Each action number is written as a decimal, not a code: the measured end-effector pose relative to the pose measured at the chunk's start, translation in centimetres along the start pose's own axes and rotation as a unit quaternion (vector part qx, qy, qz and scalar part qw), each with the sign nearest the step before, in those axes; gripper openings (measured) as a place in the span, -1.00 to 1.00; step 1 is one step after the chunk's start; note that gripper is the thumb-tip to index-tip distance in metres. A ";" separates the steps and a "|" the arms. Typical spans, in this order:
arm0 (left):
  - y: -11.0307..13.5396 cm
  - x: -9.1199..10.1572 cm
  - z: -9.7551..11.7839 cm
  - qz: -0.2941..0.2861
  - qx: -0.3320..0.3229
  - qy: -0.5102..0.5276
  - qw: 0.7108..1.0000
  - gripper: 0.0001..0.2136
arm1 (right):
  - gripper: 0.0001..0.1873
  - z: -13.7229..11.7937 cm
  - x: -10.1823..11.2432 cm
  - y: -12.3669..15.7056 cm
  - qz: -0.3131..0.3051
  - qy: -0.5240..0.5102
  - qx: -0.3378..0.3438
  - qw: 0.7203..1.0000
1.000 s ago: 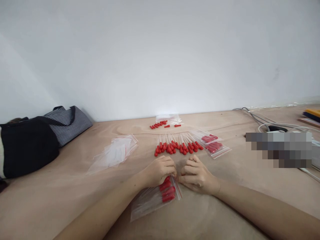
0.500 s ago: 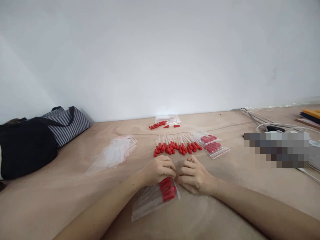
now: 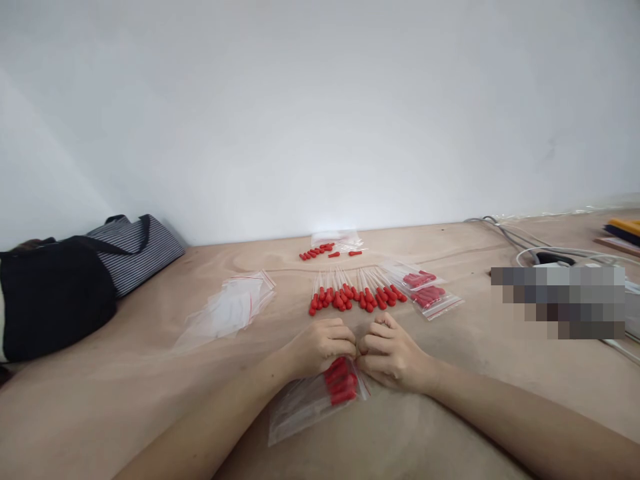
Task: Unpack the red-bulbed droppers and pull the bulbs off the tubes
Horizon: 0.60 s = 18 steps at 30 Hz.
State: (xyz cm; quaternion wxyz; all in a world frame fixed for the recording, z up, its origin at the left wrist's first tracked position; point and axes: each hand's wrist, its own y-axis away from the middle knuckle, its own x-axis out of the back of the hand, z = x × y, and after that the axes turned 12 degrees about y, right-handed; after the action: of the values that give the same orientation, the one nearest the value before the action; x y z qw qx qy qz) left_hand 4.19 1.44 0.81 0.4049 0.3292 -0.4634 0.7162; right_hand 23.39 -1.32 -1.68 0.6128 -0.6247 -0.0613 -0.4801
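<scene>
My left hand (image 3: pixel 320 348) and my right hand (image 3: pixel 393 353) rest knuckle to knuckle on the wooden table (image 3: pixel 450 413), both with fingers curled and pinching the top edge of a clear zip bag (image 3: pixel 315 403). Inside that bag lie several glass droppers with red rubber bulbs, bulbs toward my hands. Just beyond my hands a row of loose droppers (image 3: pixel 353 293) lies on the table, red bulbs nearest me.
Two filled zip bags (image 3: pixel 425 292) lie right of the row. Empty zip bags (image 3: pixel 230 307) sit to the left, loose red bulbs (image 3: pixel 323 251) near the wall. A black and striped bag (image 3: pixel 75 280) is at far left, cables (image 3: pixel 530 247) at right.
The bag under my hands has shifted slightly to the right and my hands have pressed closer together along its top edge.
</scene>
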 end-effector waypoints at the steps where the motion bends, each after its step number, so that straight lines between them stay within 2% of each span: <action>1: 0.0 0.0 0.0 -0.010 0.000 -0.006 1.000 -0.74 | -0.80 0.1 -0.1 0.0 0.000 0.009 0.008 1.000; 8: -0.5 0.5 0.2 -0.070 -0.024 -0.090 0.993 -0.79 | -0.66 0.0 -1.3 0.5 -0.128 0.063 0.033 0.989; 12: -0.6 0.5 0.3 -0.071 -0.038 -0.098 0.992 -0.80 | -0.68 -0.2 -1.8 0.5 -0.141 0.064 0.030 0.988; 15: -0.6 0.5 0.5 -0.064 -0.049 -0.097 0.992 -0.76 | -0.81 0.0 -1.7 0.6 -0.145 0.064 0.023 0.987; 18: -0.4 0.6 0.4 -0.061 -0.050 -0.078 0.994 -0.71 | -0.74 0.5 -1.1 0.8 -0.140 0.059 0.022 0.988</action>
State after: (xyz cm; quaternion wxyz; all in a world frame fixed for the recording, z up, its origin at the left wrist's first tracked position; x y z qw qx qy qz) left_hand 4.29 1.30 1.67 0.4266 0.3913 -0.5081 0.6377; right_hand 23.57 -0.55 -2.93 0.5554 -0.5669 -0.1222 -0.5960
